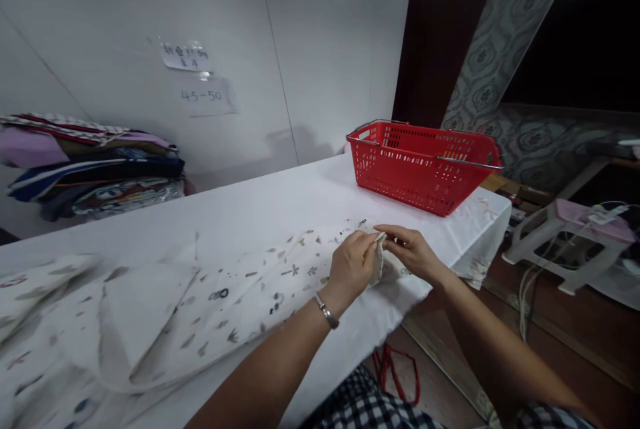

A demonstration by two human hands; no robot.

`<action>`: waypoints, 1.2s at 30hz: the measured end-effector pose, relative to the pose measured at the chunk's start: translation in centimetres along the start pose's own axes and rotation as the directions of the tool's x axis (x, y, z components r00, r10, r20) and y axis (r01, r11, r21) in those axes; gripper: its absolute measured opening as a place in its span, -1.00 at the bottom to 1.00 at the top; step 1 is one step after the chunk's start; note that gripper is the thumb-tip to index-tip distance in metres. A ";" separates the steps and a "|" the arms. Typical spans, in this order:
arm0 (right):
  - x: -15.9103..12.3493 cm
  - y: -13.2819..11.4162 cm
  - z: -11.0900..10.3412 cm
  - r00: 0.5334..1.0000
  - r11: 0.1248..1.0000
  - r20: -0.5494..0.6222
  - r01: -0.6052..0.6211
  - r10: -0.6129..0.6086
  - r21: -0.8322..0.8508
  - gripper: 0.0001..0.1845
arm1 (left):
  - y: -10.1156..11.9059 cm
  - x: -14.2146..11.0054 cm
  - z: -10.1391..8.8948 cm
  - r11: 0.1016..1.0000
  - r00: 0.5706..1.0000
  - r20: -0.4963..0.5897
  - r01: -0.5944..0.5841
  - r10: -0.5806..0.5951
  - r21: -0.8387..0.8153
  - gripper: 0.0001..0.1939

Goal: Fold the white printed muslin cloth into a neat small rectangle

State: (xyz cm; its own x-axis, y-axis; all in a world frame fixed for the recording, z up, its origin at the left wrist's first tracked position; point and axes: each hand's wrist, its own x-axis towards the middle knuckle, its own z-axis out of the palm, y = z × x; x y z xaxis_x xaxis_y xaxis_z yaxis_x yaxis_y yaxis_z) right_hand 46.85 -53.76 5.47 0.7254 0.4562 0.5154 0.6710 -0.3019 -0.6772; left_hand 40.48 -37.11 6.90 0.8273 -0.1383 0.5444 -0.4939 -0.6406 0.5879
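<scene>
A long white cloth (210, 302) printed with small grey and black figures lies spread across a white-covered table (280, 196). Both hands meet at its right end. My left hand (351, 266), with a silver bracelet at the wrist, pinches a corner of the cloth between thumb and fingers. My right hand (411, 251) pinches the same corner from the other side, fingers closed on the fabric. The cloth's left part lies folded and rumpled toward me.
A red plastic basket (425, 166) with metal handles stands at the table's far right corner. A pile of folded coloured fabrics (90, 166) rests against the wall at left. Paper labels (200, 76) hang on the wall. A pink-topped stool (570, 242) stands on the floor at right.
</scene>
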 end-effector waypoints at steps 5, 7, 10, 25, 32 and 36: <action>0.1 0.1 0.3 1.000 0.999 0.003 -0.007 0.007 0.048 -0.71 | 0.4 -0.2 -0.1 0.999 1.000 0.013 -0.029 0.028 0.041 -0.75; 0.1 0.1 0.3 1.000 0.999 0.004 -0.009 0.008 0.041 -0.72 | 0.4 -0.3 -0.1 0.999 0.999 0.008 -0.032 0.031 0.038 -0.75; 0.1 -0.3 0.2 0.999 0.993 0.015 0.040 -0.039 -0.110 -0.72 | 0.1 -0.3 0.1 0.998 1.000 -0.011 -0.003 0.003 0.057 -0.78; 1.4 -0.5 -0.5 0.960 0.946 -0.008 0.274 -0.279 -0.171 -0.84 | 0.3 -0.9 1.7 0.993 0.994 -0.085 0.079 -0.072 0.086 -0.63; 2.9 -1.5 -1.2 0.972 0.999 -0.231 0.039 -0.029 0.037 -0.82 | -1.0 -2.7 0.9 0.976 0.996 -0.055 0.076 -0.066 0.203 -0.59; 3.7 -1.2 -1.8 0.919 0.943 -0.361 -0.035 0.161 0.331 -0.78 | -2.5 -4.7 -1.1 0.950 0.997 -0.002 0.071 -0.074 0.305 -0.65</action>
State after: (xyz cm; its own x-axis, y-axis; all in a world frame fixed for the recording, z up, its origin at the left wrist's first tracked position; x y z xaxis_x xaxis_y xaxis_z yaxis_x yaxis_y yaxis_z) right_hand 49.03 -53.21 9.12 0.8297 0.0687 0.5540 0.5565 -0.0235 -0.8305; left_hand 37.53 -34.05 3.50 0.8612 -0.0888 0.5005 -0.3283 -0.8489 0.4143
